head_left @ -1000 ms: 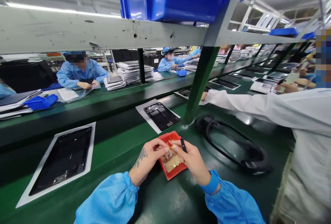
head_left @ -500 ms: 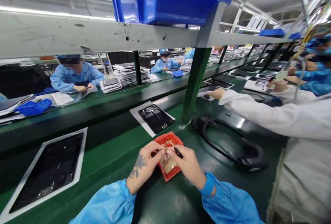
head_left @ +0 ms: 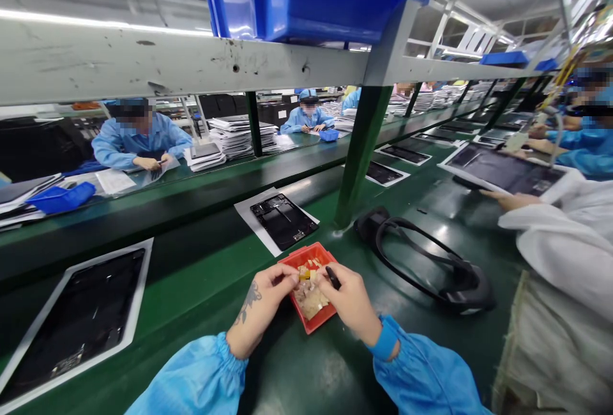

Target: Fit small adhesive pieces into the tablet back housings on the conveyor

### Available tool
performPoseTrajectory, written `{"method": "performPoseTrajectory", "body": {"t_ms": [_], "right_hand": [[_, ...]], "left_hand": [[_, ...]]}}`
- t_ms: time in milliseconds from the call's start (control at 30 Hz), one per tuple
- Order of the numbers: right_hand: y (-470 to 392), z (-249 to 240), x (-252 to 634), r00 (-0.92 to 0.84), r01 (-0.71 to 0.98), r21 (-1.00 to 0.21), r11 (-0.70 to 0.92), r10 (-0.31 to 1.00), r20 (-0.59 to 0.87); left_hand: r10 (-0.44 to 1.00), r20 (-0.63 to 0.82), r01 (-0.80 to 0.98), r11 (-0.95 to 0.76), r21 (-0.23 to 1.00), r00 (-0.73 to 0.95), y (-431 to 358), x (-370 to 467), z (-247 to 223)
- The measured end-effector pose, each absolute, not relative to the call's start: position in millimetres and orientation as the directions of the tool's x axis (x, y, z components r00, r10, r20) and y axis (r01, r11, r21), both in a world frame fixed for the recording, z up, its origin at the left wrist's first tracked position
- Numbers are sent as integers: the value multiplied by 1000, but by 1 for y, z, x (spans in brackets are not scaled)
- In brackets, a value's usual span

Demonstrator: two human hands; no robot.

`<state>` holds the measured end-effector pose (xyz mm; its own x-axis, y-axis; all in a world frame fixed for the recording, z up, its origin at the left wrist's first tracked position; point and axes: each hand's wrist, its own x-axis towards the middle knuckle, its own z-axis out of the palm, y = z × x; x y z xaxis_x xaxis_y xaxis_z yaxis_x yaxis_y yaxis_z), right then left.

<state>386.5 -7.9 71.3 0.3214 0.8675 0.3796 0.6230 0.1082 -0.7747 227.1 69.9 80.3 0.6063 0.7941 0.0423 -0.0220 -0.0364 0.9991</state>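
Both my hands are over a small red tray (head_left: 322, 322) that holds many small pale, cream-coloured pieces (head_left: 311, 305). My left hand (head_left: 262, 300), a dark tattoo at its wrist, pinches a small amber-yellow strip (head_left: 304, 276) between thumb and forefinger. On the other side, my right hand (head_left: 353, 300) is closed around a slim black pen-like tool (head_left: 332, 278), whose rounded end sticks up from the grip. The right thumb and fingertip are close to the strip's other side; whether they touch it I cannot tell.
Opened black tablets on white sheets lie along the green line, one (head_left: 285, 220) beyond the tray, another (head_left: 76, 319) at left. A black headband-like device (head_left: 421, 268) rests right. A green post (head_left: 357, 153) and blue bin (head_left: 311, 0) stand ahead. A white-sleeved co-worker (head_left: 560, 223) is at right.
My hands have drawn apart, the left moving leftward, and the amber strip now shows between them. Tablets on the line have slid slightly left. The white-sleeved co-worker has pulled back and now holds a tablet.
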Motion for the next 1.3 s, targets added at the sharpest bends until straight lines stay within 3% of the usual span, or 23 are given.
{"method": "performPoseTrajectory", "body": {"t_ms": [300, 467, 567, 667, 767, 833, 933, 1133, 1300], "right_hand": [[-7, 62, 391, 277, 723, -681, 116, 855, 439], [-8, 61, 391, 267, 718, -677, 161, 835, 481], [-14, 73, 389, 322, 603, -769, 213, 817, 479], [-23, 86, 387, 442, 375, -905, 202, 819, 366], [-34, 93, 384, 452, 312, -936, 164, 841, 298], [-41, 95, 381, 378, 279, -928, 246, 860, 342], [-50, 101, 373, 197, 287, -867, 408, 860, 470], [-60, 121, 360, -129, 496, -631, 596, 769, 626], [-61, 118, 355, -212, 559, -501, 661, 698, 684]], "left_hand": [[815, -65, -239, 244, 940, 576, 66, 225, 84], [816, -100, -235, 278, 931, 570, 63, 221, 85], [816, -80, -250, 267, 931, 572, 61, 217, 86], [823, -70, -260, 257, 931, 564, 58, 211, 88], [813, -86, -216, 252, 943, 575, 52, 202, 96], [804, -106, -189, 263, 946, 585, 46, 194, 103], [792, -146, -189, 312, 931, 593, 38, 181, 113], [780, -220, -200, 402, 893, 586, 28, 164, 124], [750, -261, -210, 469, 858, 608, 27, 160, 121]]}}
